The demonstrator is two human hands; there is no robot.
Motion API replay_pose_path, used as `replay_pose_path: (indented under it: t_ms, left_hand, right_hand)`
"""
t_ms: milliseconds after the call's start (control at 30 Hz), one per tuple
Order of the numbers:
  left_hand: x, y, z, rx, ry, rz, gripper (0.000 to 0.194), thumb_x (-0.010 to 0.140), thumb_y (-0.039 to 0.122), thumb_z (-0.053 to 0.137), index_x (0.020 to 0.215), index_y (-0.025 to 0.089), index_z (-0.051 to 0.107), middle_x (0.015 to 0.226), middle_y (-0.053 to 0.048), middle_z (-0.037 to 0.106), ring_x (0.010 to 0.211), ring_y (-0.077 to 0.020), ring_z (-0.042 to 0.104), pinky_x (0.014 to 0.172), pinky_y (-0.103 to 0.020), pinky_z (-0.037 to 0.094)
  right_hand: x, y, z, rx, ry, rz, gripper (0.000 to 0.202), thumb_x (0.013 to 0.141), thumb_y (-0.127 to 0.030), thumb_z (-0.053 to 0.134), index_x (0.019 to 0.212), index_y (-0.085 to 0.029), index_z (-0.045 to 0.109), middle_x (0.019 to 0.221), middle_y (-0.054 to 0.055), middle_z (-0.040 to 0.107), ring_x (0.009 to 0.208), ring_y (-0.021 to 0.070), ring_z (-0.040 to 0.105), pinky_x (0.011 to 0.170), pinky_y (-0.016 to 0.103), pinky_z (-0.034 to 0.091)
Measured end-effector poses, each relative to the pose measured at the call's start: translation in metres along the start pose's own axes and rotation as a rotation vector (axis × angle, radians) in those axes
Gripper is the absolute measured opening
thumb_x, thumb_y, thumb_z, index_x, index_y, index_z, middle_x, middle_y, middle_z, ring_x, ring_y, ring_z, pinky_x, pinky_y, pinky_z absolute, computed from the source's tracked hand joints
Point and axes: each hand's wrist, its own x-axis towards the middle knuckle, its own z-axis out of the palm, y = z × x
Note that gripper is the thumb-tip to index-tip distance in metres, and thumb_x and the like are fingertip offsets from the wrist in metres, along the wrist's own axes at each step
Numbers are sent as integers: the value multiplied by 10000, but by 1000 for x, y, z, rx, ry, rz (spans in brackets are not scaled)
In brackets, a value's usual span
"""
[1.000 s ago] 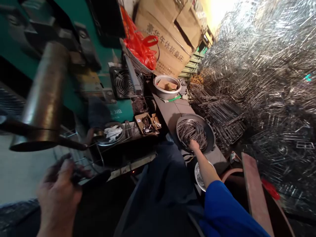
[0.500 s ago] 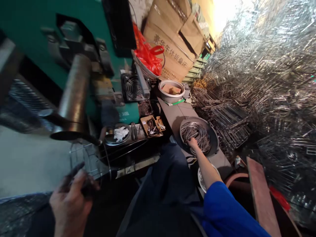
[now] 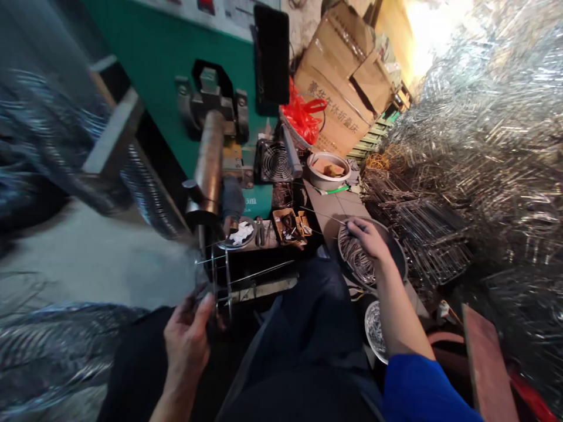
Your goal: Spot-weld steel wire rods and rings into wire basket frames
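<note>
My left hand (image 3: 191, 328) is closed on the near side of a small wire frame (image 3: 214, 269), which stands under the metal cylinder of a green machine (image 3: 153, 64). Between the thumb and fingers of my right hand (image 3: 365, 234) is a thin wire (image 3: 323, 215) that points left. That hand is over the rim of a dark round pan (image 3: 396, 249), in which bent wire pieces (image 3: 358, 261) lie coiled.
A white bowl (image 3: 376, 331) of small metal parts sits below the pan. Beyond it are a basin (image 3: 329, 170), a small box of parts (image 3: 287, 227) and a cardboard box (image 3: 338, 82). Wire racks (image 3: 435, 234) pile up at the right. A reddish board (image 3: 490, 363) leans at lower right.
My right hand has lifted from the wire pieces to the pan's rim with a wire in its fingers. The view has shifted left, and my left hand appears nearer the cylinder.
</note>
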Motion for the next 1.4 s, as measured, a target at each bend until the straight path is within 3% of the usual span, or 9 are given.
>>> replay_pose_path:
  t_ms: [100, 200, 367, 567, 833, 1400]
  left_hand:
    - [-9, -1, -2, 6, -33, 13, 621, 650, 453, 861, 1160, 156, 667, 621, 66, 554, 440, -84, 467, 370, -185, 432]
    - [-16, -1, -7, 9, -51, 39, 618, 712, 458, 825, 1214, 148, 640, 639, 61, 547, 449, -78, 455, 372, -181, 427]
    - [-15, -3, -14, -2, -71, 36, 617, 773, 458, 794, 1278, 160, 602, 634, 66, 525, 452, -73, 438, 389, -182, 437]
    - [-11, -3, -7, -62, -56, 1, 674, 741, 480, 815, 1292, 156, 598, 618, 70, 530, 434, -76, 437, 370, -191, 427]
    - [-2, -1, 0, -127, -56, -4, 684, 740, 474, 820, 1289, 148, 577, 581, 89, 511, 382, -73, 437, 363, -197, 424]
    - [24, -4, 6, -187, -62, 17, 715, 756, 464, 814, 1321, 122, 542, 579, 81, 516, 397, -83, 444, 355, -201, 445]
  right_hand:
    - [6, -2, 67, 194, -11, 12, 482, 849, -653, 620, 711, -192, 588, 660, -18, 496, 620, 138, 424, 610, 253, 356]
    - [0, 0, 120, 279, 2, -29, 512, 865, -625, 644, 627, -198, 490, 620, -36, 398, 594, 125, 338, 585, 259, 296]
    - [-14, -10, 164, 185, -160, -90, 570, 894, -621, 608, 578, -204, 381, 622, -29, 324, 620, 134, 306, 602, 285, 270]
    - [-14, -20, 183, 102, -225, -170, 592, 872, -597, 640, 550, -208, 332, 600, -36, 297, 608, 135, 307, 594, 292, 257]
    - [1, -4, 194, 154, -232, -74, 639, 788, -639, 691, 539, -223, 275, 574, -54, 228, 565, 112, 218, 552, 283, 196]
    - [35, 21, 206, 238, -268, -7, 624, 774, -587, 759, 520, -218, 324, 535, -58, 276, 520, 100, 265, 505, 265, 240]
